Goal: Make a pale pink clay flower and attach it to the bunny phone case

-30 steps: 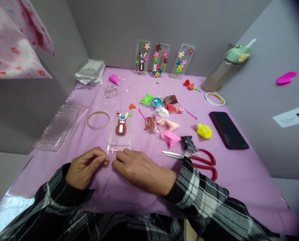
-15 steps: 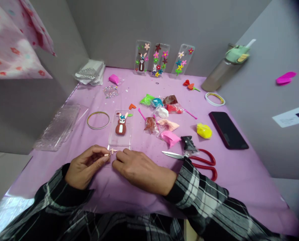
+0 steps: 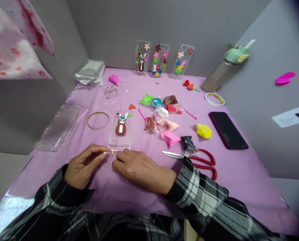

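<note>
Since a second ago, I see the left hand [image 3: 83,167] lifted slightly toward the far side, its fingers now showing a small pale piece [image 3: 105,153] pinched between thumb and forefinger. The right hand [image 3: 141,170] has stayed put, fingers curled under; I cannot tell whether they grasp anything.

Between the fingertips of both hands lies a pale petal shape [image 3: 112,151], on clear plastic [image 3: 108,164] at the near side of the counter [image 3: 242,180]. The pinched piece is just beside its left end; whether they touch is unclear from my view.

Just beyond the hands I have a clear phone case [image 3: 124,140] lying flat, with a brown rabbit [image 3: 120,129] on it. A ring of tape [image 3: 98,128] lies to its left, bags of coloured clay [image 3: 162,112] to its right. Scissors [image 3: 173,155] lie right of the right hand, and a phone [image 3: 228,130] farther right.
</note>
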The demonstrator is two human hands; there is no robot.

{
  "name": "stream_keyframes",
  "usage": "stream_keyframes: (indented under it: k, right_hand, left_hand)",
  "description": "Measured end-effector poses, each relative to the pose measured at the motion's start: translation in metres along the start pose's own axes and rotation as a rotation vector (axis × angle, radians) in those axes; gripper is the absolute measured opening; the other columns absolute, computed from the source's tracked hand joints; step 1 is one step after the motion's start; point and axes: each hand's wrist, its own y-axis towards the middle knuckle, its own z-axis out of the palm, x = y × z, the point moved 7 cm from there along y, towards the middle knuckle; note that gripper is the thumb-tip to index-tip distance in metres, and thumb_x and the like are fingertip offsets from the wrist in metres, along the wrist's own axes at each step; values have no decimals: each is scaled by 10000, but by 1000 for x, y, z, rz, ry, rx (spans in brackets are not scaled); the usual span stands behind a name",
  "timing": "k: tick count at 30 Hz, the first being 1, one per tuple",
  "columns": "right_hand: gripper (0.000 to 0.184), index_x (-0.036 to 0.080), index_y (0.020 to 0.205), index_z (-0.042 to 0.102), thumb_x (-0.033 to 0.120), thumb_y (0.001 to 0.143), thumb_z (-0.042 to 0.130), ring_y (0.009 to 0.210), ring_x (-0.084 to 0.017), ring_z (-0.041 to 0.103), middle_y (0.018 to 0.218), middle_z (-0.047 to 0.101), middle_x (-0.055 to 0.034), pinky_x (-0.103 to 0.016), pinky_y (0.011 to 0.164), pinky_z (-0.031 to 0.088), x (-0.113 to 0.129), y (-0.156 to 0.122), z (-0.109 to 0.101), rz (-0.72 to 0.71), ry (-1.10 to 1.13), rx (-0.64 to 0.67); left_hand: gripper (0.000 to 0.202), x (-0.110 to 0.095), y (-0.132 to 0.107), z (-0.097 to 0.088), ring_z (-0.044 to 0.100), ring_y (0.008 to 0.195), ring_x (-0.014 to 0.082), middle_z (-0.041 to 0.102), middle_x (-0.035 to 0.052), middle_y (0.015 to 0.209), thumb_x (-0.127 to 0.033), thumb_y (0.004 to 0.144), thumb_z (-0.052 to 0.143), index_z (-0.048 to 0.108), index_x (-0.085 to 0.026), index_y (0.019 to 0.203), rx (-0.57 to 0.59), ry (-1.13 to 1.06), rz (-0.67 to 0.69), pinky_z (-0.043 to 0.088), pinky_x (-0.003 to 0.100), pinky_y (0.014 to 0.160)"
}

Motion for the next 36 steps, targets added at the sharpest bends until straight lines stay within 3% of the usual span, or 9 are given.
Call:
stream_keyframes:
  k: [7, 14, 20, 25, 36]
  right_hand:
    - [121, 155, 1020, 565, 93, 1040, 463, 778, -167, 515, 1001, 618, -51, -297, 692, 446, -4, -1, 0, 4, 19, -6]
    - [121, 155, 993, 571, 95, 1036, 475, 741, -162, 492, 935, 613, -38, -297, 639, 372, -17, -2, -9, 87, 20, -9]
    - [134, 153, 999, 569, 88, 1039, 458, 748, -160, 496, 940, 615, -46, -294, 634, 362, -19, -3, -10, 104, 33, 6]
    - [115, 154, 995, 571, 89, 1028, 482, 723, -162, 485, 929, 612, -37, -299, 622, 347, -20, -4, -9, 101, 14, 0]
    - [117, 168, 992, 560, 91, 1031, 481, 725, -163, 494, 934, 612, -31, -301, 612, 341, -20, -4, -9, 96, -3, -17]
  left_hand:
    - [207, 11, -2, -2, 721, 818, 176, 743, 18, 892, -341, 867, 730, 661, -216, 1016, -34, -59, -46, 602, 328, 814]
    - [89, 7, -1, -3, 691, 867, 181, 718, -5, 898, -297, 872, 721, 693, -245, 938, -45, -11, -22, 566, 323, 857]
    - [82, -9, -2, 0, 648, 898, 202, 697, 5, 924, -266, 902, 676, 735, -277, 958, -3, 201, 182, 519, 354, 879]
    - [165, -6, 1, 0, 658, 938, 224, 714, 17, 965, -230, 894, 688, 738, -291, 1039, 82, 362, 310, 525, 375, 899]
    - [154, -5, 3, -1, 649, 969, 227, 719, 23, 989, -235, 922, 670, 713, -283, 1061, 89, 386, 328, 516, 372, 916]
